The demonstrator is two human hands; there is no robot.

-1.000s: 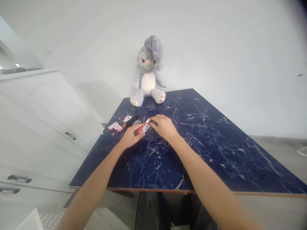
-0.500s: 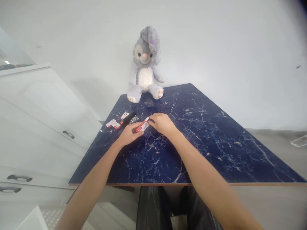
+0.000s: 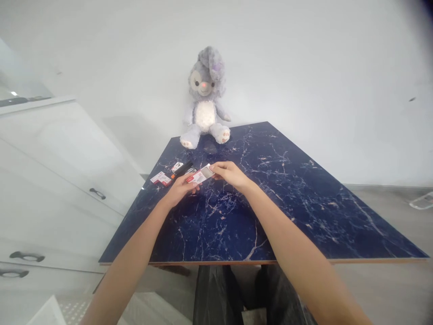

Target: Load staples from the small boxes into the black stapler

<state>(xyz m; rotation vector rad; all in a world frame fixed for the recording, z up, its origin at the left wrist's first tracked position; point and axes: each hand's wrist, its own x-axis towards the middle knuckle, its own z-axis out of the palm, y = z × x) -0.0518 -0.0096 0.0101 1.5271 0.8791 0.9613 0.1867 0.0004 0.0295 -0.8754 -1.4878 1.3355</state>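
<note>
Between both hands, above the blue table, is a small red-and-white staple box (image 3: 196, 178). My left hand (image 3: 180, 188) grips the box at its left end, thumb along the near side. A grey block that looks like staples (image 3: 207, 170) shows at the box's right end. There my right hand (image 3: 230, 174) pinches with thumb and forefinger; whether it grips the staples or the box's end flap is hard to tell. Just behind my left hand lies a black stapler (image 3: 184, 168), partly hidden by it.
Left of the stapler lie red-and-white small boxes (image 3: 161, 178), and another small white box (image 3: 177, 167) is beside it. A grey plush rabbit (image 3: 204, 115) sits at the back of the marbled blue table (image 3: 287, 203). White cabinets (image 3: 50, 189) stand on the left.
The staple box has turned so its broad face shows, and the grey block has come into view at its right end. My right hand has shifted slightly right; the view has tilted a little.
</note>
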